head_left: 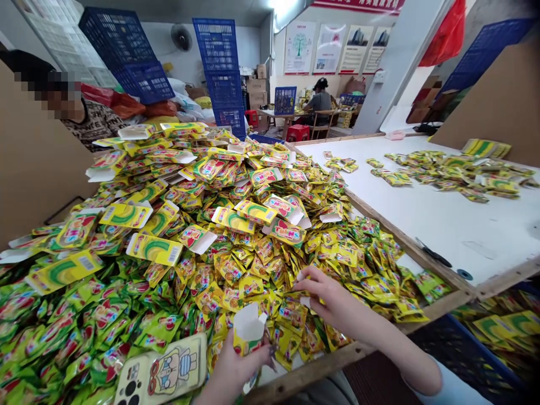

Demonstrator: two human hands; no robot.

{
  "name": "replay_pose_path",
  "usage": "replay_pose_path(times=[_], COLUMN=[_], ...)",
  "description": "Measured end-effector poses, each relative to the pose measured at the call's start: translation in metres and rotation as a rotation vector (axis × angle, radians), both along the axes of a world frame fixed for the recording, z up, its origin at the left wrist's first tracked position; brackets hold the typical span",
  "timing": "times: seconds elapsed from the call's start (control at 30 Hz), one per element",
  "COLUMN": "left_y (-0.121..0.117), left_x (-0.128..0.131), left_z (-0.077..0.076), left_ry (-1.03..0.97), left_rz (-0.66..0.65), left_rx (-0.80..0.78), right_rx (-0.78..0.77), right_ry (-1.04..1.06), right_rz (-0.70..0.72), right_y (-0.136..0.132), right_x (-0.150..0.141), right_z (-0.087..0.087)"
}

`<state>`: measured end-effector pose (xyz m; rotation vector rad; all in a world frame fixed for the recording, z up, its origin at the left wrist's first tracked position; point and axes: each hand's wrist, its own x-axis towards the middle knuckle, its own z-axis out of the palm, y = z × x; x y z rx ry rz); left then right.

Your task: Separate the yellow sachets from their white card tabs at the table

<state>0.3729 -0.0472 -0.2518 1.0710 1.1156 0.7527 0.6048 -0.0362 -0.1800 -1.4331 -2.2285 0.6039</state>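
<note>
Low in the middle, my left hand (pixel 240 363) is wrapped round a small yellow-and-green carton (pixel 248 337) that stands upright with its white end flap raised. My right hand (pixel 327 295) hovers over or touches the heap of yellow candy packets (pixel 291 312); its fingers are bent and apart, with nothing visible in them. Green packets with red fruit prints (pixel 80 343) cover the left of the heap. A phone in a pale yellow cartoon case (pixel 181 365) lies on those packets, left of my left hand. Several open-ended yellow cartons (pixel 156 249) are scattered over the heap beyond both hands.
A wooden rail (pixel 295 382) edges the table in front of me. On the white table at right (pixel 400 211) lie loose packets, scissors (pixel 434 253) and a tape roll (pixel 464 274). A blue crate (pixel 468 349) stands below. Two people sit beyond, near stacked blue crates (pixel 221 73).
</note>
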Motion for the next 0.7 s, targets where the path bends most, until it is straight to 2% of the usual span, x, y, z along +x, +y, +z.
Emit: replay_pose_path(times=[0.13,0.23,0.33,0.43,0.57,0.63,0.7], left_y=[0.004,0.003,-0.003,-0.01,-0.011,-0.009,-0.007], left_x=[0.008,0.019,0.034,0.049,0.057,0.052,0.045], left_z=[0.0,0.006,0.009,0.005,-0.002,0.0,0.005], left_ry=[-0.011,0.002,0.042,0.018,0.009,-0.001,-0.037], left_rz=[0.055,0.025,-0.063,-0.099,-0.071,-0.019,-0.007], left_rx=[0.007,0.073,0.137,0.151,0.126,0.081,0.045], right_rx=[0.078,0.175,0.215,0.163,0.043,-0.019,-0.074], right_ry=[-0.399,-0.562,-0.584,-0.493,-0.347,-0.125,0.225], right_rz=[0.02,-0.006,-0.039,-0.042,-0.058,-0.103,-0.142], right_y=[0.003,0.001,-0.001,-0.002,-0.005,-0.006,-0.008], right_x=[-0.001,-0.004,-0.006,-0.008,-0.007,-0.003,0.0], right_z=[-0.034,-0.039,-0.037,-0.043,-0.053,-0.045,-0.027])
